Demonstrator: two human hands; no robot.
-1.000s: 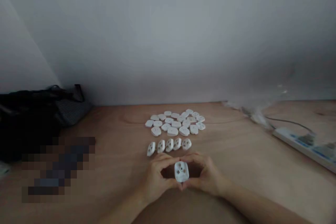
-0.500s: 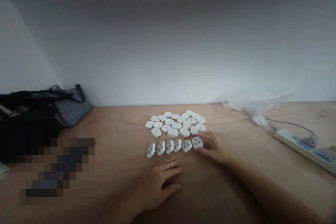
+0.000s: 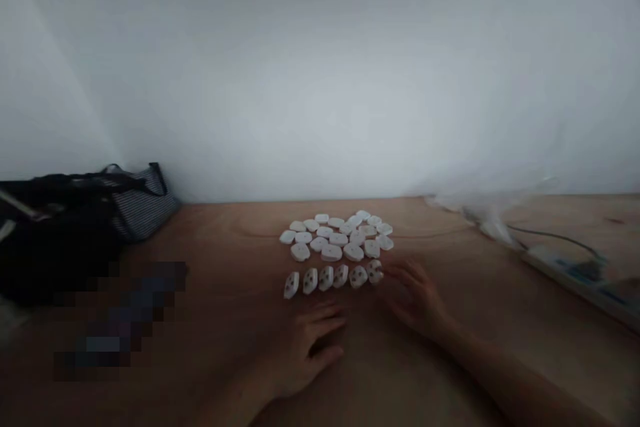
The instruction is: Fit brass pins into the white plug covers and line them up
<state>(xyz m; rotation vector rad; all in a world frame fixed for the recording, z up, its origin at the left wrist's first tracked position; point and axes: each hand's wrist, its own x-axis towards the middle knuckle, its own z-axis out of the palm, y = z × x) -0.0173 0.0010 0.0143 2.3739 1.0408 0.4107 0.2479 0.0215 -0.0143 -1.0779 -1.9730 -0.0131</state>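
Note:
Several white plug adapters with dark socket holes stand in a row on the wooden table, the leftmost adapter [image 3: 291, 285] tilted on its edge. At the right end of that row sits another adapter [image 3: 375, 272]; my right hand [image 3: 414, 295] is just to its right, somewhat blurred, fingers apart and apparently holding nothing. Whether a fingertip still touches this adapter I cannot tell. Below the row my left hand [image 3: 313, 340] rests over the table with fingers and thumb spread, nothing in it. Behind the row lies a loose cluster of similar white adapters [image 3: 331, 253].
A black bag with a striped part [image 3: 143, 210] is at the left, near a pixelated dark object [image 3: 135, 313]. Clear plastic wrap [image 3: 493, 203] lies against the wall at the right. A white power strip [image 3: 575, 277] with a cord is at the right edge.
My right hand has moved off the rightmost adapter, to the right and slightly nearer. That adapter now faces at a different angle. My left hand stays in place; the picture is darker on the table.

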